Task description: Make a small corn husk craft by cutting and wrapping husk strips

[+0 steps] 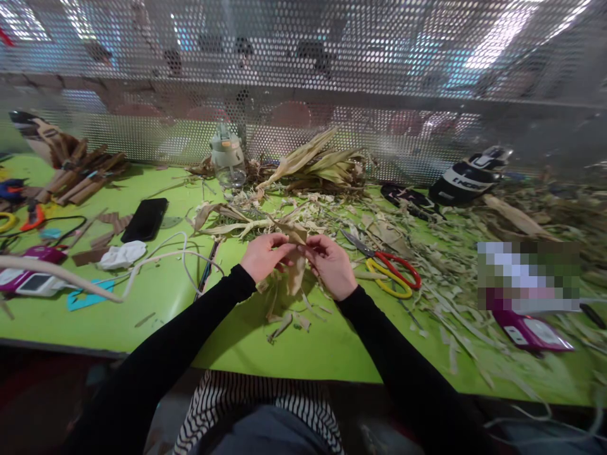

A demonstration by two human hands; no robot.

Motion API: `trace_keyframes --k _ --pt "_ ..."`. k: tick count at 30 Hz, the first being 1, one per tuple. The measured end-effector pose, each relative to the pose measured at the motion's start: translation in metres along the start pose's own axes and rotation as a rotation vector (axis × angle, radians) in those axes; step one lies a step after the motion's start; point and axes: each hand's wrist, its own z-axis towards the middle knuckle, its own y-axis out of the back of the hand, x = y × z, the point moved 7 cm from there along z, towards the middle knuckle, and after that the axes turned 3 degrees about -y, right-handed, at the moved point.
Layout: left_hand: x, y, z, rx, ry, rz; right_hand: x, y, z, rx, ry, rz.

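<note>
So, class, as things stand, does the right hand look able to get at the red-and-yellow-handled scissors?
Probably yes. The scissors lie just beside the right hand, with nothing seen covering their handles. That hand is holding a dried leaf, though, so it would likely need to let go first.

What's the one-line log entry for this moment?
left hand: pinching dried leaf | right hand: pinching same leaf | beside right hand: scissors | left side: black phone | surface: green table

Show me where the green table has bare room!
Nearly bare: front left, between the blue card and left sleeve; also between the small scraps and the table's front edge. Crowded: right of the scissors, with husk shreds.
</note>
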Motion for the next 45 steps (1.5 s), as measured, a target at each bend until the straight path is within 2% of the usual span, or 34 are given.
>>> trace_keyframes --k 4,9,14,18,21,26,31,38,42,45 --pt "0.004 -0.008 0.0 0.022 0.036 -0.186 -0.001 -0.002 -0.001 0.011 -0.029 0.099" --pt "0.001 -0.01 -0.003 0.035 0.013 -0.191 -0.004 -0.005 -0.002 0.059 -0.063 0.11" --pt "0.001 -0.008 -0.005 -0.009 0.085 -0.155 -0.006 -0.006 -0.002 0.082 -0.068 0.073" --pt "0.004 -0.006 -0.003 -0.049 0.088 -0.161 0.002 -0.006 -0.004 0.105 -0.014 -0.081" --pt "0.004 -0.003 0.0 -0.052 0.022 -0.074 0.01 -0.005 -0.006 0.075 0.065 -0.208" --pt "0.003 0.0 0.003 -0.026 -0.065 0.085 0.01 -0.006 -0.006 0.091 0.082 -0.172" --pt "-0.005 0.005 0.0 -0.107 -0.151 0.278 0.01 -0.005 -0.005 0.086 0.119 -0.199" --pt "-0.008 0.003 -0.002 -0.073 -0.167 0.234 0.014 -0.004 -0.007 0.067 0.173 -0.348" --pt "-0.007 0.003 -0.001 -0.07 -0.183 0.311 0.019 -0.003 -0.009 0.019 0.25 -0.54" --pt "-0.01 0.003 -0.002 -0.073 -0.218 0.39 0.02 -0.003 -0.01 0.014 0.278 -0.553"
